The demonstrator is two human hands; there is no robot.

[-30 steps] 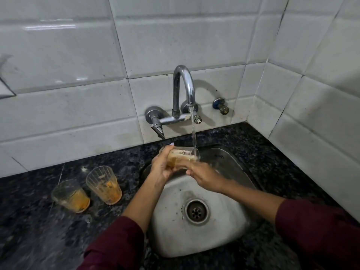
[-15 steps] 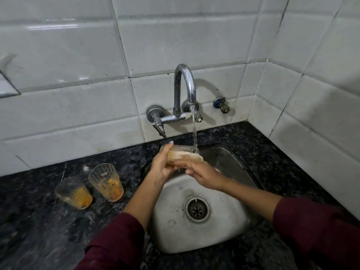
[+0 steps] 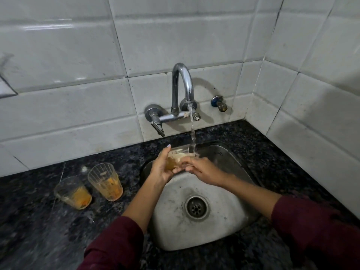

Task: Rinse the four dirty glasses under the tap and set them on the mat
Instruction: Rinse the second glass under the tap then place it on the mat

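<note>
I hold a clear glass (image 3: 180,155) with brownish residue over the steel sink (image 3: 229,223), tilted on its side with its mouth toward the running water from the chrome tap (image 3: 182,88). My left hand (image 3: 162,168) wraps the glass from the left. My right hand (image 3: 204,172) grips it from the right and below. Two more dirty ribbed glasses stand upright on the dark counter to the left: one (image 3: 106,181) nearer the sink, the other (image 3: 73,192) further left, both with orange residue. No mat is in view.
White tiled walls rise behind the sink and at the right corner. A small blue-capped valve (image 3: 219,103) sticks out of the wall right of the tap. The tap's lever handle (image 3: 157,126) points down-left. Black speckled granite counter (image 3: 39,230) surrounds the sink.
Both hands keep the glass under the stream; it has tipped a little more onto its side. The view has shifted slightly, and the two glasses on the counter have not moved.
</note>
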